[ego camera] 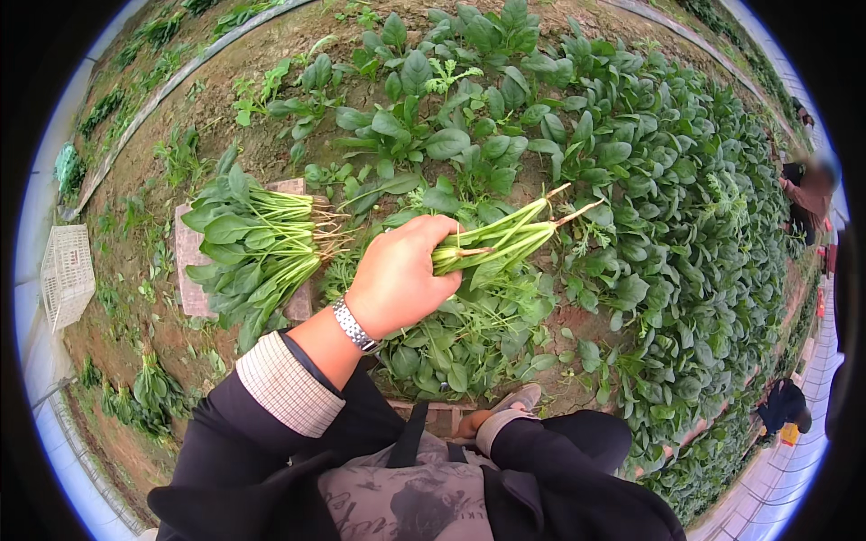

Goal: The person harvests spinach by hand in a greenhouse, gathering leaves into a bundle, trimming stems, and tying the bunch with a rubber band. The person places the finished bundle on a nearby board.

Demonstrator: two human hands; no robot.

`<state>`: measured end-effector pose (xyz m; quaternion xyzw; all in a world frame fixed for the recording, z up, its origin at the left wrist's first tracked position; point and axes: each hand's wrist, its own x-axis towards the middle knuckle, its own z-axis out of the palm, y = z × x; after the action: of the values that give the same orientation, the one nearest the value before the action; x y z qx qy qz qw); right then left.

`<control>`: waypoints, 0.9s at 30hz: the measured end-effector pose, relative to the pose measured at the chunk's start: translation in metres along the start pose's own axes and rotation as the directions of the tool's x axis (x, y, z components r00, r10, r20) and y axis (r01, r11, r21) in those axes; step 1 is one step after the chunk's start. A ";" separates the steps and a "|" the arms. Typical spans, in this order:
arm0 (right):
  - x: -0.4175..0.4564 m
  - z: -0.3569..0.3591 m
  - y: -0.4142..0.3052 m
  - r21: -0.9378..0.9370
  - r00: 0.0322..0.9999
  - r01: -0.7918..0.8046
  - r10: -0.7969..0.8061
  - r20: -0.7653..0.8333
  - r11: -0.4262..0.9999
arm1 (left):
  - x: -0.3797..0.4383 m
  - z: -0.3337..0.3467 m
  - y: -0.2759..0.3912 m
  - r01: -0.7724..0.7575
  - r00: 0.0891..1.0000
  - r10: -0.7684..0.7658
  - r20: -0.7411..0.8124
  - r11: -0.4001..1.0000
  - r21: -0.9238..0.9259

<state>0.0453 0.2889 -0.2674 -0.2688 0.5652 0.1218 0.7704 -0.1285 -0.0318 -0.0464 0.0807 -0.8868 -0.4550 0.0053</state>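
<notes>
My left hand (413, 267), with a metal-band watch at the wrist, grips a small bunch of spinach (514, 237), its pinkish roots pointing right. Beneath it lies a loose heap of spinach leaves and weeds (453, 345). Left of the hand, a larger spinach bunch (264, 237) rests on a flat board (193, 264), roots towards the hand. Low in the view, my right hand (470, 425) shows only in part beside a shoe (519, 397), just past its sleeve cuff; its fingers cannot be made out.
Dense spinach plants (690, 203) fill the right side. A white plastic crate (67, 274) and more spinach bunches (152, 389) are at the left. One person (808, 193) is at the far right, another (783, 406) at the lower right. A small slatted seat or crate (440, 418) is below me.
</notes>
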 end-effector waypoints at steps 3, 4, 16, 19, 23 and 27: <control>0.007 -0.020 0.020 -0.212 1.000 -0.016 0.019 0.009 0.977 | -0.016 -0.010 0.013 -0.037 0.997 0.039 -0.066 0.999 0.028; 0.006 -0.032 0.017 -0.288 1.000 -0.026 0.027 0.001 0.957 | -0.023 -0.013 0.018 -0.063 0.993 0.068 -0.099 0.997 0.046; -0.281 -0.118 0.006 0.062 -0.013 0.836 0.133 -0.991 0.545 | -0.107 -0.012 0.049 -0.321 0.942 0.322 -0.099 0.947 0.028; -0.348 -0.094 -0.025 -0.165 -0.173 0.944 0.001 -0.985 0.285 | -0.111 -0.007 0.050 -0.192 0.971 0.212 0.108 0.967 -0.166; -0.355 -0.095 -0.034 -0.085 0.015 0.920 -0.250 -0.968 0.383 | -0.111 -0.007 0.053 -0.181 0.956 0.219 0.194 0.964 -0.195; -0.331 -0.117 -0.032 -0.094 -0.007 0.898 -0.199 -0.980 0.431 | -0.112 -0.017 0.065 -0.155 0.965 0.093 0.245 0.957 0.244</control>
<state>-0.1429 0.2361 0.0259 -0.2439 0.7115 -0.5838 0.3058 -0.0256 0.0089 0.0234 -0.0289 -0.9369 -0.3392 -0.0797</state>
